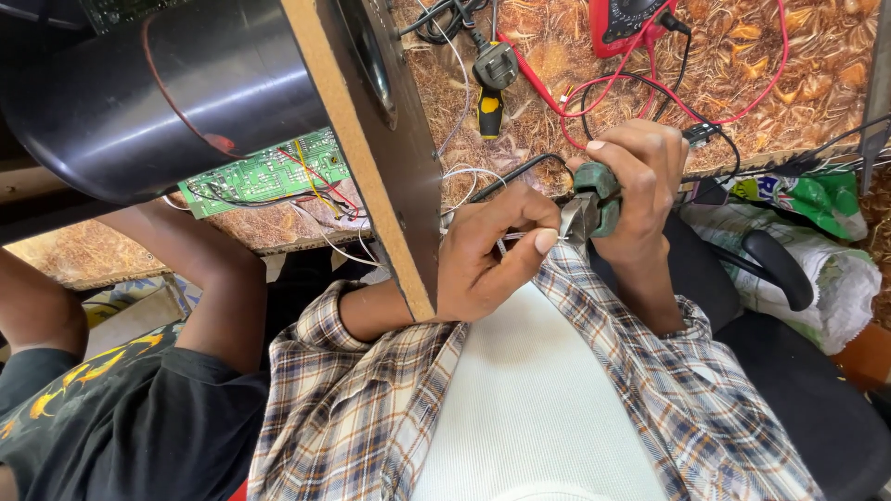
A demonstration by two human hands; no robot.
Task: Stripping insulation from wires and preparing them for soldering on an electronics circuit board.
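the left hand [487,255] pinches a thin white wire [469,176] between thumb and forefinger, fingers pressed together. just beside them the right hand [636,181] is clenched round green-handled cutters [589,204], blades at the wire end, seemingly not yet cut. beyond the fingers lie a circuit board [264,174], a plug [494,67] and a red meter [631,20].
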